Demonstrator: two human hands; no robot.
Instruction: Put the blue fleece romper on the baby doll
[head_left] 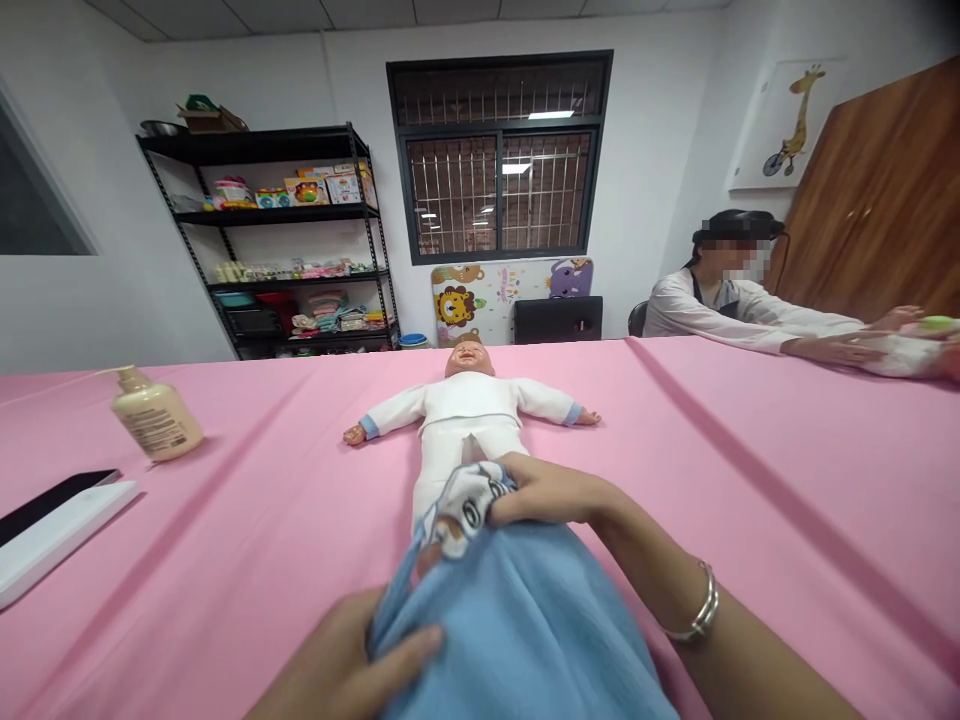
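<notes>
A blue cloth [525, 610], perhaps a garment, hangs bunched between my hands, with a white patch printed with a cartoon animal face near its upper edge. My right hand [551, 490] grips it beside that patch, thumb on top. Lower down, my left hand [367, 640] is closed on the cloth's left edge, slightly blurred. Just beyond lies a baby doll [472, 400] on its back, head away from me, arms spread. It wears a white top and trousers with blue cuffs. The cloth hides its lower legs.
A pink-covered table [247, 560] bears a pump bottle [157, 415], a black phone [56, 500] and a white slab-like object [64, 540] at left. Across at right, a co-worker [712, 290] reaches over another doll dressed in white. A black shelf [270, 220] stands behind.
</notes>
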